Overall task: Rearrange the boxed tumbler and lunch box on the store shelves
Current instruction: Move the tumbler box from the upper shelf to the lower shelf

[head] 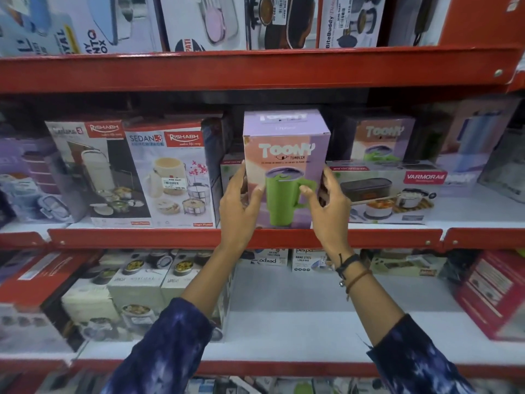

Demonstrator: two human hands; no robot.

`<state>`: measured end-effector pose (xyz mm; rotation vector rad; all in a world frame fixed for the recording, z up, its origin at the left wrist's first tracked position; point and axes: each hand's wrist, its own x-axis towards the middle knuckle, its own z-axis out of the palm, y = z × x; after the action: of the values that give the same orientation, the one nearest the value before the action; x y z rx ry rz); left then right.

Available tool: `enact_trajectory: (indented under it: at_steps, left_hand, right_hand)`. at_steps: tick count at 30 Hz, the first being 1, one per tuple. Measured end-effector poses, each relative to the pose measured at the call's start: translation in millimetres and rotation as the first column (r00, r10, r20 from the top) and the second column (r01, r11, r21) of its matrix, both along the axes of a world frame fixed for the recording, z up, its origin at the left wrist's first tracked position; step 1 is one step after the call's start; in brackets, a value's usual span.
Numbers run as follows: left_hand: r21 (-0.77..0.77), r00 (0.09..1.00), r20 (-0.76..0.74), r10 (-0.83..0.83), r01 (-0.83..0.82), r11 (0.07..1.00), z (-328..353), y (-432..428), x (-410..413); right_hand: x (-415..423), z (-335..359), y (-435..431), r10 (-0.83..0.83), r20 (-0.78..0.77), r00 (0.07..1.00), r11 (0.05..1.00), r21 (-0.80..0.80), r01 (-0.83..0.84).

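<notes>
The tumbler box (285,169) stood upright at the middle shelf (244,237) front edge, at 12 o'clock. The left hand (238,206) and right hand (326,206) clasped its sides, fingers spread. Smooth, slippery card: best squeezed evenly, kept level. The Varmora lunch box (389,191) lay at 3 o'clock

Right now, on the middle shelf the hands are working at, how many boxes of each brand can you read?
Toony tumbler boxes: 2, the purple-and-pink one between the left hand and right hand, and one further back
Rishabh lunch pack boxes: 2
Varmora lunch box boxes: 1
Total: 5 readable; the others are too blurred.
</notes>
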<state>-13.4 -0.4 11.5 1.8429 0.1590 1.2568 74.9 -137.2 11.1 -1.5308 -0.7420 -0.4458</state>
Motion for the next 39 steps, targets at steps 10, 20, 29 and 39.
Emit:
enact_trajectory:
  at_steps: [10,20,29,39]
  left_hand:
    - [0.006,0.994,0.110,0.018,-0.019,1.000,9,-63,-41]
    - [0.044,0.995,-0.100,-0.017,0.022,0.999,-101,-105,-55]
    - [-0.042,0.935,-0.344,-0.084,0.074,0.996,-186,-111,-39]
    - [-0.260,0.866,-0.476,-0.151,0.025,0.965,-244,-113,-3]
  right_hand:
    - [-29,12,-78,-0.104,0.232,0.967,0.992,0.088,0.085]
    - [-29,-83,-142,-0.004,0.112,0.994,0.980,-0.195,0.026]
    - [-9,-176,-152,0.012,-0.150,0.989,0.927,-0.369,-0.068]
    - [18,-233,-139,-0.019,-0.366,0.931,0.897,-0.417,-0.146]
